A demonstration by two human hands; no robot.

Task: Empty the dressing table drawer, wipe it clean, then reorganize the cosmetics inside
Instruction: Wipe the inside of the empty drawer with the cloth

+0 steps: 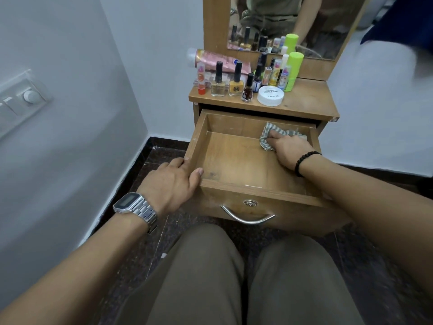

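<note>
The wooden drawer [234, 160] is pulled out of the dressing table, and only a cloth lies inside. My right hand [289, 150] grips a grey striped cloth [269, 134] against the drawer's far right corner. My left hand [172, 181] holds the drawer's front left corner, thumb over the rim. On the table top [309, 99] stand the cosmetics: nail polish bottles [235, 79], a red lipstick [201, 78], a white round jar [270, 95], a green bottle [293, 70], a pink tube [215, 59] lying at the back and several small tubes.
A mirror [281, 22] rises behind the table top. White walls close in on the left and right, with a switch plate [21, 102] on the left wall. The floor is dark stone. My knees [246, 277] sit just under the drawer's metal handle [247, 218].
</note>
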